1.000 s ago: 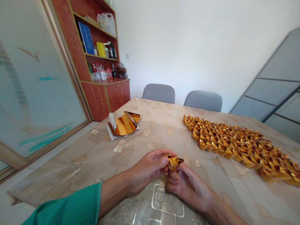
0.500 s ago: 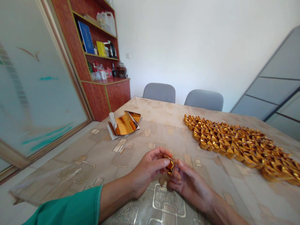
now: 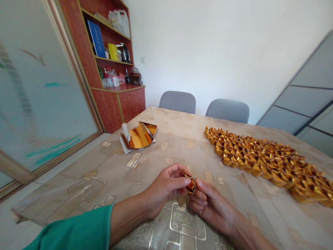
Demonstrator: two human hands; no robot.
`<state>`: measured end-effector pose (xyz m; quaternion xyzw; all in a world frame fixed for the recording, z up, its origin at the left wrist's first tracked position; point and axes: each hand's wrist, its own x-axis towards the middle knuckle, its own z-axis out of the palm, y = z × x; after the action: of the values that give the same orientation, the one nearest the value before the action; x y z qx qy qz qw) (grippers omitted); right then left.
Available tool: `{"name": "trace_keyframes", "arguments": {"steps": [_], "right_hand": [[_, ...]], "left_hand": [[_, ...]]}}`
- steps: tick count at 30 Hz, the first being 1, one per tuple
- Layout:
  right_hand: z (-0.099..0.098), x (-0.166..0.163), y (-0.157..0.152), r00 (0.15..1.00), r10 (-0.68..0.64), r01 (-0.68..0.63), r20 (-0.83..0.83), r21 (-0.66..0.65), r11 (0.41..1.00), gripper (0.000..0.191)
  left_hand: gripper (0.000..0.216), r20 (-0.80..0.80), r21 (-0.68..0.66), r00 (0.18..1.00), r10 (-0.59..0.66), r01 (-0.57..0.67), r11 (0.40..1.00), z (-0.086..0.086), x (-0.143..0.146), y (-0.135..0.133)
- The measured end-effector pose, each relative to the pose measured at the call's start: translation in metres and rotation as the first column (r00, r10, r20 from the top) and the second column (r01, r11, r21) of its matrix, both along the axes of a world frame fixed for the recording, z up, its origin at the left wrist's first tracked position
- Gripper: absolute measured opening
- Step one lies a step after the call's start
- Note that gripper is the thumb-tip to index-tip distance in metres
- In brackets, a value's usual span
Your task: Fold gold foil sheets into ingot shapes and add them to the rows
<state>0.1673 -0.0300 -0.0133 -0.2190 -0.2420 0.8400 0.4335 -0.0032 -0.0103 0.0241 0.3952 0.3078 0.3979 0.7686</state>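
Observation:
A small folded piece of gold foil paper (image 3: 190,183) is pinched between both hands just above the table (image 3: 109,166). My left hand (image 3: 166,185) grips it from the left with thumb and fingertips closed on it. My right hand (image 3: 208,205) holds its right side, fingers curled under it. To the right lies a wide patch of several finished gold foil ingots (image 3: 262,161) set in rows. A stack of flat gold foil sheets (image 3: 139,136) rests on white paper at the far left of the table.
Two grey chairs (image 3: 177,101) stand at the table's far side. A red wooden cabinet (image 3: 114,69) with bottles, a kettle and a blue box stands at the back left. A frosted glass door (image 3: 31,97) fills the left side.
The gold foil piece was turned from lying wide and flat to standing on edge and squeezed narrower between the fingers. Both hands stayed in about the same place.

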Motion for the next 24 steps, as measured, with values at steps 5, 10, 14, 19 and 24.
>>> {"name": "trace_keyframes", "arguments": {"steps": [5,10,14,19,24], "right_hand": [[0.001,0.001,0.001,0.999,0.02,-0.02,-0.03,0.019,1.0,0.026],[0.001,0.002,-0.001,1.0,0.026,-0.026,0.008,0.034,0.999,0.033],[0.0,0.0,-0.003,1.0,-0.013,0.013,0.009,0.061,0.998,0.036],[0.005,0.002,-0.003,1.0,0.01,-0.009,-0.027,0.045,0.999,0.026],[0.009,0.002,-0.003,0.995,0.068,-0.065,-0.079,0.032,0.997,0.022]], "left_hand": [[0.029,0.068,-0.084,0.997,-0.028,0.034,0.996,-0.001,0.0,0.002],[0.035,0.273,-0.254,0.96,-0.067,0.139,0.957,-0.009,0.0,0.001],[0.036,0.334,-0.275,0.933,-0.134,0.233,0.933,-0.013,0.0,-0.001],[0.037,0.319,-0.23,0.936,-0.148,0.228,0.946,-0.011,0.0,-0.002],[0.036,0.233,-0.147,0.958,-0.165,0.203,0.968,-0.009,0.0,-0.001]]}}
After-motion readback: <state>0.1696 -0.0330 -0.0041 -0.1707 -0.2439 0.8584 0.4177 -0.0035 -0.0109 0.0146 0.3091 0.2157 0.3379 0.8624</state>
